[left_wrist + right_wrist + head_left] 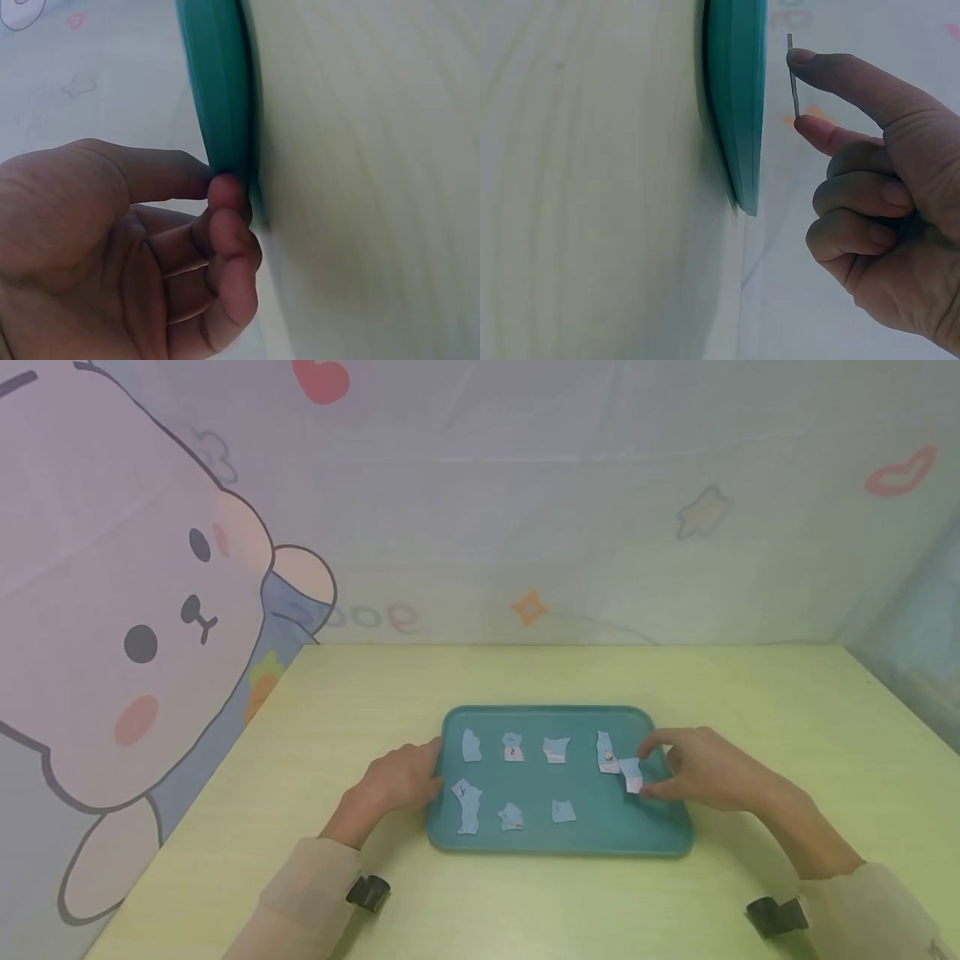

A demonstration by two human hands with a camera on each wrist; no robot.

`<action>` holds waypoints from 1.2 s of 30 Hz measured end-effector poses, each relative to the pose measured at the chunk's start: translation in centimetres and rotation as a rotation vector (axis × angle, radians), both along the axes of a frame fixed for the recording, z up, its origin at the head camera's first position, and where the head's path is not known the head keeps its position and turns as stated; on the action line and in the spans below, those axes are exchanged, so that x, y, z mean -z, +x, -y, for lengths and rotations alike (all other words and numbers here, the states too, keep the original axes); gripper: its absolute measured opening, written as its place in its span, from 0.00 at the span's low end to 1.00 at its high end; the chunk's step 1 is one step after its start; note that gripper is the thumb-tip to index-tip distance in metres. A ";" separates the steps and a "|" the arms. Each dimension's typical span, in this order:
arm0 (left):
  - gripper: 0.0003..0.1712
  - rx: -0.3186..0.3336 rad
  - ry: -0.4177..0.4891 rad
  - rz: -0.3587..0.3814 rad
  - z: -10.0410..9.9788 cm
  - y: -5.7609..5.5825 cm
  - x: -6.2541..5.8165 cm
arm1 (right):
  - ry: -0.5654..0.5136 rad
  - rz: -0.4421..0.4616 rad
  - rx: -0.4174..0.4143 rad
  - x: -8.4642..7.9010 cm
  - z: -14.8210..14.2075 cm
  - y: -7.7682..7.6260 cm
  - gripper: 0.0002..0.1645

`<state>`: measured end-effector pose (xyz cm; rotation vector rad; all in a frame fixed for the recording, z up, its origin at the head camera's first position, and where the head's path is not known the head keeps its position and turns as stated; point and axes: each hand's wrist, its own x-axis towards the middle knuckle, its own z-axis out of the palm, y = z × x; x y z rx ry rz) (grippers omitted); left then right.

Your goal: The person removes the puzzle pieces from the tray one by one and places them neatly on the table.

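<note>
A green tray (592, 835) lies on the table with several torn paper pieces in two rough rows. My left hand (401, 779) grips its left edge; in the left wrist view the thumb and curled fingers (238, 289) meet at the rim. At the tray's right end, my right hand (716, 768) pinches a torn piece of paper (632, 775) between thumb and index finger. Seen edge-on in the right wrist view, that paper (793, 94) is raised above the tray rim, with the other fingers (855, 195) curled in. Just left of it lies another paper piece (605, 750).
Along the upper row lie a narrow scrap (471, 747) and two smaller scraps. Below are a long scrap (468, 810), a jagged scrap (512, 817) and a squarish scrap (563, 811). A cartoon-printed cloth (480, 527) hangs behind the pale yellow table (375, 693).
</note>
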<state>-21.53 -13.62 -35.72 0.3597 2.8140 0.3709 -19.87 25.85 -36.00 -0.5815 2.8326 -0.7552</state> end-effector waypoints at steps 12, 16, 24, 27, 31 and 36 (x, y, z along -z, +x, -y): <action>0.34 0.013 -0.003 -0.006 -0.2 0.0 0.1 | -0.019 -0.010 0.038 -0.1 -1.4 -0.3 0.30; 0.34 0.015 -0.004 -0.005 -0.3 0.0 0.1 | -0.011 -0.013 0.061 -0.2 -1.8 -0.5 0.31; 0.35 0.009 -0.010 -0.002 -0.2 0.0 0.0 | 0.012 -0.030 0.114 -0.3 -3.0 -0.9 0.32; 0.35 0.008 -0.005 0.000 -0.2 0.0 0.0 | 0.008 -0.040 0.121 -0.3 -3.4 -1.1 0.32; 0.34 0.004 -0.010 0.001 -0.3 0.0 0.0 | 0.001 -0.043 0.122 -0.1 -3.9 -1.3 0.32; 0.35 0.002 -0.011 0.000 -0.3 0.0 0.1 | -0.005 -0.061 0.124 0.1 -4.6 -1.7 0.31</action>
